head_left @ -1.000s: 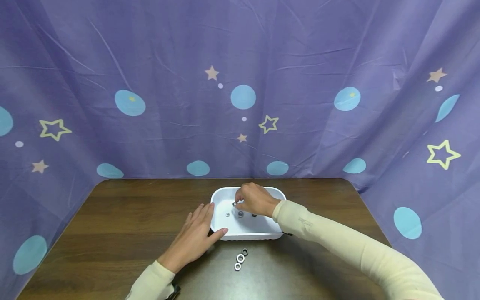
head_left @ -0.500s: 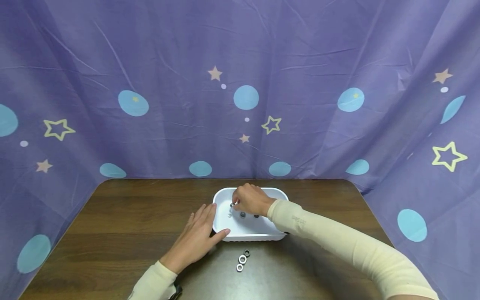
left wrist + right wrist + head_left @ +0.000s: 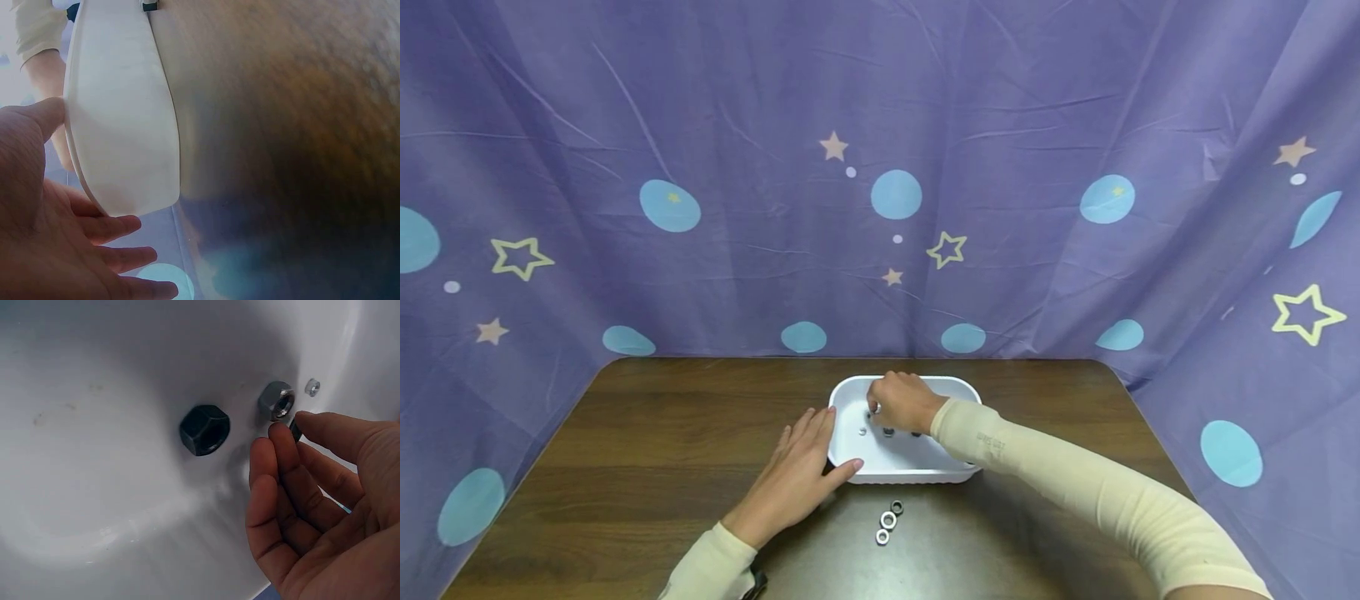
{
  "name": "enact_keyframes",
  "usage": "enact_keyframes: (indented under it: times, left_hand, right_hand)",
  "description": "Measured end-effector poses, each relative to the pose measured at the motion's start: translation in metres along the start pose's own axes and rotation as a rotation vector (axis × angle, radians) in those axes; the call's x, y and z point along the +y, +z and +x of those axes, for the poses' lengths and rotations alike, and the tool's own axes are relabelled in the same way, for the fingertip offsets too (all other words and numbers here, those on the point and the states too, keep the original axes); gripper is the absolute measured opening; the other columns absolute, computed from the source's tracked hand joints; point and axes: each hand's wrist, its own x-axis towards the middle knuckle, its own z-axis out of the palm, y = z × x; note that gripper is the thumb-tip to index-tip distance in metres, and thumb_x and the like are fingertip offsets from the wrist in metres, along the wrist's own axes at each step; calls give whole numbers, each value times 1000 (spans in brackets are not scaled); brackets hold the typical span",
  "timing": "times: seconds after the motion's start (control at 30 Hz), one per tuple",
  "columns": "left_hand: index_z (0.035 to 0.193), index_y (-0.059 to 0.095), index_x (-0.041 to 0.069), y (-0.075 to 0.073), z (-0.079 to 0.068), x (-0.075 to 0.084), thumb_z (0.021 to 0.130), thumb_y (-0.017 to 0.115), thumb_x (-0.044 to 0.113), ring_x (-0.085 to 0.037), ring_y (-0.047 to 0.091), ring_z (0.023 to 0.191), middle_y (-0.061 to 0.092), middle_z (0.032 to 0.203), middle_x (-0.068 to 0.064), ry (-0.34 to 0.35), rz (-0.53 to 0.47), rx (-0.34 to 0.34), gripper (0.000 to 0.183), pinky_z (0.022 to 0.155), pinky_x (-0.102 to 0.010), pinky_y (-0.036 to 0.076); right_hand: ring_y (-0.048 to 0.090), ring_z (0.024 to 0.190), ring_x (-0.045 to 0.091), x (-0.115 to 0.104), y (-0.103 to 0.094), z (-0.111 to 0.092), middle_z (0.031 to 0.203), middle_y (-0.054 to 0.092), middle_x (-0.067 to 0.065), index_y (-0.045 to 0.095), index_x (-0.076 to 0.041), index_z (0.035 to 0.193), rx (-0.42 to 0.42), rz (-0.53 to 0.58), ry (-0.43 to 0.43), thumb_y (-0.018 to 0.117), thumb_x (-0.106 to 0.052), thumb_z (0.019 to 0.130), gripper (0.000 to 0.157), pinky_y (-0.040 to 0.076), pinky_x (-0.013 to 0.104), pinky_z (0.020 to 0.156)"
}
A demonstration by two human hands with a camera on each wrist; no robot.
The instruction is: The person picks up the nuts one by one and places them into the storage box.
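Observation:
A white tray (image 3: 910, 477) stands on the table, and my left hand (image 3: 797, 479) touches its left end, fingers straight and thumb at the near rim. Over the tray, my right hand (image 3: 904, 402) pinches a small dark nut (image 3: 296, 430) between thumb and fingertip, mostly hidden by the fingers. In the right wrist view a large black nut (image 3: 205, 430), a silver nut (image 3: 275, 400) and a smaller silver nut (image 3: 313, 387) lie on the tray floor in a row. The held nut is close to the silver one.
In front of the tray, a dark ring-like nut (image 3: 897, 507), a larger silver nut (image 3: 888, 521) and another silver nut (image 3: 882, 537) form a slanted line on the brown wooden table (image 3: 700, 433). A purple curtain (image 3: 737, 275) hangs behind the table.
My right hand has shifted slightly left within the tray and then a little lower, still pinching the small nut. My left hand keeps its place at the tray's end. The head view has turned slightly.

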Motion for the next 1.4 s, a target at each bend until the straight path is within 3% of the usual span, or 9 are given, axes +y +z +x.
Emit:
enact_keyframes:
  times: [0.2, 0.5, 0.83, 1.2, 1.4]
  left_hand:
    - [167, 35, -9, 1, 0, 1, 107, 68, 57, -54, 32, 160, 40, 171, -29, 3, -3, -2, 95, 124, -78, 27]
    - [168, 33, -9, 1, 0, 0, 107, 66, 59, -53, 31, 161, 38, 172, -28, 5, -7, -9, 96, 125, -77, 26]
    - [168, 34, -9, 1, -1, -2, 108, 64, 60, -53, 32, 160, 39, 172, -28, 7, -4, -13, 97, 124, -78, 27]
    - [167, 34, -9, 2, 0, -4, 108, 65, 58, -54, 33, 160, 40, 171, -29, 2, -9, -12, 95, 124, -78, 27]
    - [167, 35, -10, 3, 0, -3, 107, 68, 55, -54, 33, 160, 40, 171, -29, -1, -14, -4, 94, 124, -78, 27]
  right_hand:
    - [68, 72, 16, 2, 2, -3, 86, 78, -2, 83, -16, 93, -9, -13, -11, 90, -19, 90, 7, 60, 39, 70]
    - [70, 75, 15, 3, -1, -5, 92, 81, -1, 86, -14, 101, -7, 15, -16, 91, -22, 90, 15, 62, 38, 71]
    - [71, 76, 10, -8, -18, -10, 88, 80, -3, 85, -12, 112, -27, 57, 10, 89, -27, 95, 23, 64, 41, 76]
    - [68, 71, 6, -12, -29, -26, 82, 79, -3, 86, -7, 112, 48, 139, -36, 89, -23, 95, 24, 63, 39, 71]
    - [69, 71, 7, -12, -31, -32, 82, 80, -2, 86, -8, 111, 69, 128, -58, 89, -21, 95, 21, 62, 36, 68]
